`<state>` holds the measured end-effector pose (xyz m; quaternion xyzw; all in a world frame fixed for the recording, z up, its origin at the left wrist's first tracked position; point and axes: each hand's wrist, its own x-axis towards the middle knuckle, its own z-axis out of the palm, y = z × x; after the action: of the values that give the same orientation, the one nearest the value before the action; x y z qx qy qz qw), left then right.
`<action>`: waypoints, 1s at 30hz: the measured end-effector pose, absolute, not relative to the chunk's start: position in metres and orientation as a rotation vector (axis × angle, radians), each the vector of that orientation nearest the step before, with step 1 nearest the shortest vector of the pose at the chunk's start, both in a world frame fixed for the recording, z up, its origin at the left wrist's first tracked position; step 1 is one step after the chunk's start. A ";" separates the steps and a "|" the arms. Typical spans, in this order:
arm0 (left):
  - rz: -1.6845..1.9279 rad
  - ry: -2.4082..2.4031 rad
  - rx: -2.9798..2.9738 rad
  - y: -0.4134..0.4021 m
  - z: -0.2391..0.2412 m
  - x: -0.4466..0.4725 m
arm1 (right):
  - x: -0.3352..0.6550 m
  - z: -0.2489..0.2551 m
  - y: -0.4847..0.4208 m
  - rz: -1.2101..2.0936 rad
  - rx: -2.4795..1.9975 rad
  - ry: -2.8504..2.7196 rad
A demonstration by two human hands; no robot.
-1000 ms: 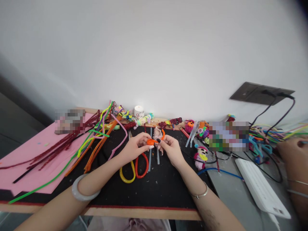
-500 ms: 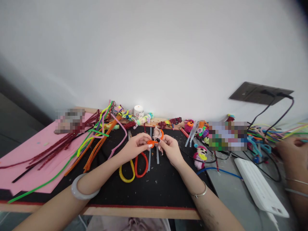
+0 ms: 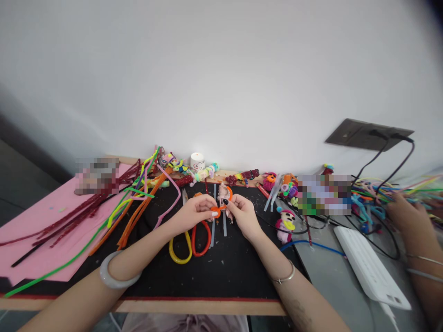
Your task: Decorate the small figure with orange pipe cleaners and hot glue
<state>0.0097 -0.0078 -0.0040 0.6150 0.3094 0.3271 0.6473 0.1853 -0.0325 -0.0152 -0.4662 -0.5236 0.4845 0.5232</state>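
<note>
My left hand (image 3: pixel 200 213) pinches the curled end of an orange pipe cleaner (image 3: pixel 215 211) between thumb and fingertips. Close by, my right hand (image 3: pixel 239 214) is closed on the same pipe cleaner, where it meets a small pale pink fuzzy figure (image 3: pixel 224 193). Part of that figure is hidden behind the fingers. Scissors with one yellow and one red handle loop (image 3: pixel 201 238) lie on the black mat (image 3: pixel 242 272), partly under my left hand. Two translucent glue sticks (image 3: pixel 212 233) rest beneath the hands.
Bundles of pipe cleaners (image 3: pixel 133 226) lie over pink sheets (image 3: pixel 41 216) at left. Along the back stand finished fuzzy figures and a white round container (image 3: pixel 197 161). A fuzzy doll (image 3: pixel 286 226), cables and a white power strip (image 3: pixel 372 267) lie right. Another person's hand (image 3: pixel 408 216) reaches among pipe cleaners.
The orange curl in my left hand has turned slightly, while both hands stay close together. At the right, the other person's hand has moved onto the pile of pipe cleaners.
</note>
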 end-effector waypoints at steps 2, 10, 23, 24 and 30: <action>0.725 0.684 1.395 -0.007 -0.006 0.009 | 0.185 -0.016 -0.033 1.161 -1.117 -1.258; 0.696 0.633 1.409 -0.009 -0.009 0.012 | 0.188 -0.013 -0.034 1.100 -1.178 -1.352; 1.040 0.788 1.161 0.006 -0.016 0.005 | 0.212 -0.005 -0.028 0.136 -1.894 -1.991; 1.042 0.789 1.152 0.005 -0.016 0.006 | 0.212 -0.006 -0.028 0.139 -1.929 -2.004; 1.083 0.809 1.116 0.006 -0.014 0.005 | 0.220 -0.013 -0.021 0.231 -1.782 -1.944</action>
<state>0.0054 0.0059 -0.0140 0.4892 0.3546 0.4746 0.6401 0.2195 -0.0210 -0.0133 -0.6527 -0.7120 0.0844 0.2449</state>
